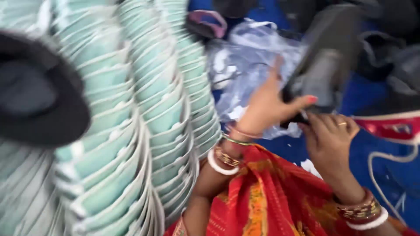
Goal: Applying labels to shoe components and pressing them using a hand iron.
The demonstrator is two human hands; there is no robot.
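Shoe sole, grey and black, long and flat [323,65], sits pinched at its near end between both hands and runs up and away from them toward the upper right, its long axis tilted, its far tip blurred. Nearest the camera lies red and orange patterned cloth [267,196] over the lap, with both wrists ringed in white and gold bangles. Above it the left hand [267,105] is closed on the sole's lower left edge, thumb with a pink nail laid across the top. The right hand [328,135] comes up from below, fingers curled against the underside of the same end, just touching the left thumb. Beyond the hands a crumpled clear plastic bag [249,57] rests on blue sheeting [363,96]. To the left, stacks of pale green nested insoles [166,109] fan out, motion-blurred, with a dark rounded shape [39,96] in front that I cannot identify
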